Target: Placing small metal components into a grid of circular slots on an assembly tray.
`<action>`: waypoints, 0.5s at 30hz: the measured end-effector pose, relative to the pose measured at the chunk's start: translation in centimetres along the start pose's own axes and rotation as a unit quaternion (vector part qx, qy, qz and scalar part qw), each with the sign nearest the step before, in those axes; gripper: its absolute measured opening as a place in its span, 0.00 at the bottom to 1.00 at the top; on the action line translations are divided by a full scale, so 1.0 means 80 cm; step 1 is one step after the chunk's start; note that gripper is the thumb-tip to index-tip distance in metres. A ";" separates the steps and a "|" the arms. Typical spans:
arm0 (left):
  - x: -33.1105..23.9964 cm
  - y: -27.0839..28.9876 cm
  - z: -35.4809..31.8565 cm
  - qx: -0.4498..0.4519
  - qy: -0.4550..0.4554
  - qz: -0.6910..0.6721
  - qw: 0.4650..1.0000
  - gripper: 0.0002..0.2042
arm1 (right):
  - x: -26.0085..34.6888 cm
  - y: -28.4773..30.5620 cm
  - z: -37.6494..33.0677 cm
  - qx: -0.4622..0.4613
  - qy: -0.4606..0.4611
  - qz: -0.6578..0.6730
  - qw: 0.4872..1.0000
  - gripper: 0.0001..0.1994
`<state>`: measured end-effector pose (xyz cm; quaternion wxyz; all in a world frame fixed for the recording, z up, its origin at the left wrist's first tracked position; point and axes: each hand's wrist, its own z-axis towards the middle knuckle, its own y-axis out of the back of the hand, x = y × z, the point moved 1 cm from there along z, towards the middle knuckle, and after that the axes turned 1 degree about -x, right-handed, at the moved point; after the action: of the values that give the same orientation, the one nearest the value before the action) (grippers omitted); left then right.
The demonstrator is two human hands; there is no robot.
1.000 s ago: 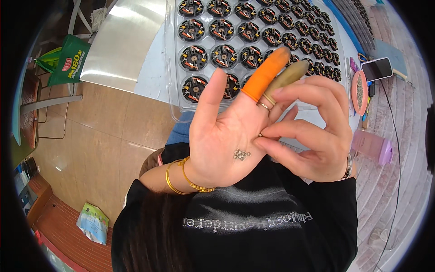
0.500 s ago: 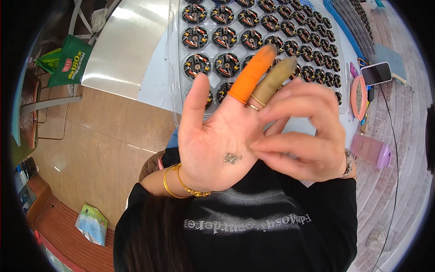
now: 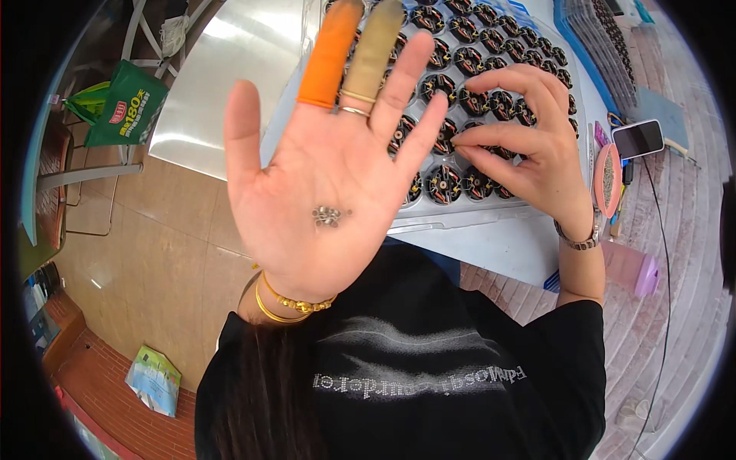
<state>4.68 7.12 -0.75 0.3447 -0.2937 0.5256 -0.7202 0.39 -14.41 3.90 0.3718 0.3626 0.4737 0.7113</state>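
A: What do I have in the left hand [image 3: 322, 184]?

B: It's raised palm-up in the centre of the frame, fingers spread flat, gripping nothing. A small cluster of tiny silver metal screws [image 3: 328, 216] lies loose in the palm. Two fingers wear rubber finger cots, one orange [image 3: 331, 54], one tan [image 3: 376, 47].

A: And the right hand [image 3: 529, 165]?

B: Right of centre, reaching onto the clear plastic tray [image 3: 452, 218] of round black motor parts with copper windings [image 3: 445, 184]. Thumb and forefinger are pinched together over one part; whether a screw sits between them I cannot tell, it's too small.

A: How far along am I, would you say?

B: I judge mid-run: screws remain in the palm and many parts fill the tray, rows running to the top of the frame. Which parts are already fitted I can't make out

A: Anything else nearby?

B: A phone [image 3: 639, 138] at the right edge, a green bag [image 3: 123, 111] upper left
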 end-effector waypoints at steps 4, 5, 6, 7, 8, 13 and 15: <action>0.000 0.004 -0.001 -0.007 0.006 -0.003 1.000 0.35 | 0.007 0.005 0.003 0.017 0.021 -0.037 0.999 0.12; 0.000 0.005 -0.001 -0.009 0.008 -0.003 1.000 0.35 | 0.008 0.007 0.002 0.019 0.020 -0.035 0.999 0.12; 0.000 0.004 0.000 -0.009 0.008 0.000 1.000 0.35 | 0.010 0.010 0.002 0.021 0.027 -0.044 0.998 0.13; -0.001 0.004 0.000 -0.010 0.008 0.002 1.000 0.35 | 0.011 0.012 0.001 0.024 0.033 -0.053 0.998 0.13; 0.000 0.002 0.001 -0.010 0.008 0.006 1.000 0.35 | 0.012 0.011 0.001 0.022 0.035 -0.051 0.998 0.13; -0.001 0.006 -0.001 -0.012 0.014 0.005 1.000 0.35 | 0.010 0.007 0.001 0.005 0.025 -0.056 0.998 0.08; -0.001 0.007 -0.001 -0.013 0.016 0.005 1.000 0.35 | 0.008 0.005 0.000 0.004 0.013 -0.042 0.999 0.08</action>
<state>4.76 7.08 -1.27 0.3358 -0.2837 0.5417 -0.7165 0.02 -13.96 4.34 0.3939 0.3347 0.4958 0.6979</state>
